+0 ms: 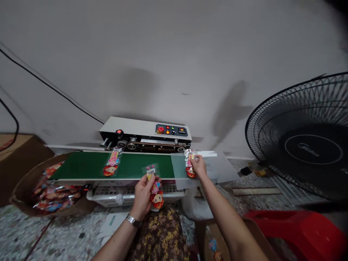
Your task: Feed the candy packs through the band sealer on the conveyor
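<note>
My left hand (144, 195) grips a clear plastic packet (157, 194) with a barcode label and a red-haired cartoon doll face, held in front of the belt. With its fingers on a similar packet (190, 168), my right hand (199, 165) is at the translucent sheet (217, 170) right of the green belt. That packet's top lies near the machine's right end. A third packet (111, 165) lies on the green conveyor belt (87, 165), apart from both hands. Behind the belt stands the band sealing machine (136, 127), its panel lights lit.
At the left, a brown container (24, 185) holds several packets, beside a cardboard box (16, 156). A white basket (106, 195) is under the belt. A large black fan (307, 145) and a red plastic stool (301, 228) stand at right. An open box (206, 232) with packets is below my right arm.
</note>
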`<state>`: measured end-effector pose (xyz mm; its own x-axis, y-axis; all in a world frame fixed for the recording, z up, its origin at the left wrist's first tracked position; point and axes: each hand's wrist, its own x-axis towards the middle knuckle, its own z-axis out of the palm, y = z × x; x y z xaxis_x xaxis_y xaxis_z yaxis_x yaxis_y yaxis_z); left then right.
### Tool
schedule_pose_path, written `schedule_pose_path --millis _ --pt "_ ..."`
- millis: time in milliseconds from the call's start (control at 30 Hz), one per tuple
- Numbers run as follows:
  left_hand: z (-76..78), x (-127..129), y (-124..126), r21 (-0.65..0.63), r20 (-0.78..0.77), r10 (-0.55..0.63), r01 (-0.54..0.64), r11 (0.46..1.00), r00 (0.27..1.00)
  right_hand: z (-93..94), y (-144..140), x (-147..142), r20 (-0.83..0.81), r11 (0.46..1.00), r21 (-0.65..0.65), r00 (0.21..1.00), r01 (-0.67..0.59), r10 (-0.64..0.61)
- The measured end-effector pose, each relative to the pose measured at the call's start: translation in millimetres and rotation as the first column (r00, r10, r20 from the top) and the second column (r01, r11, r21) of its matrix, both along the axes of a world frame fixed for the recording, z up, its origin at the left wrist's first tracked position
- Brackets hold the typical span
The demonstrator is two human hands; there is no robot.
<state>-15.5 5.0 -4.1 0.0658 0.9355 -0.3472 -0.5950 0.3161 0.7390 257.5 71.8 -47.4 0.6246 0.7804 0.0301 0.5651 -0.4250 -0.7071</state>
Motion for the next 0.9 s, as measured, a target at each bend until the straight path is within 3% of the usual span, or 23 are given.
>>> schedule_pose_path --millis 133,300,400,467,533,600,633,767,900 --pt "1.9 0.0 -0.1 0.005 0.001 -0.038 0.038 0.999 0.999 -2.5 18.3 -3.4 0.065 0.994 -0.102 0.997 -0.025 0.032" --pt "5.1 -0.3 -0.7 0.030 0.005 -0.083 0.082 0.996 0.997 12.4 24.7 -27.6 0.194 0.967 -0.173 0.956 -0.186 0.219" --pt "7.8 -1.7 -1.0 0.026 0.004 -0.095 0.095 0.995 0.995 30.1 10.2 -52.0 0.241 0.950 -0.057 0.919 -0.309 0.313" --pt "9.7 -2.6 -1.0 0.037 -0.001 -0.088 0.088 0.995 0.996 39.6 -9.0 -73.9 0.080 0.863 0.085 0.867 -0.498 0.492" --pt "11.5 -2.8 -1.0 0.083 -0.008 -0.083 0.083 0.993 0.997 44.1 -32.5 -97.5 -0.162 0.717 0.221 0.700 -0.662 0.696" --pt "13.3 -2.1 -1.1 0.139 -0.003 -0.096 0.096 0.986 0.995 44.1 -54.2 -117.6 -0.324 0.636 0.306 0.551 -0.708 0.769" --pt "14.1 -1.5 -1.2 0.164 0.004 -0.107 0.105 0.981 0.994 43.3 -62.7 -125.0 -0.356 0.634 0.328 0.530 -0.701 0.770" --pt "15.0 1.1 0.4 0.216 -0.010 -0.072 0.072 0.974 0.997 40.5 -77.5 -134.9 -0.326 0.678 0.352 0.595 -0.645 0.735" --pt "11.4 5.6 3.5 0.210 -0.090 -0.011 0.029 0.977 0.996 35.7 -79.7 -134.9 -0.414 0.689 0.374 0.553 -0.621 0.723"
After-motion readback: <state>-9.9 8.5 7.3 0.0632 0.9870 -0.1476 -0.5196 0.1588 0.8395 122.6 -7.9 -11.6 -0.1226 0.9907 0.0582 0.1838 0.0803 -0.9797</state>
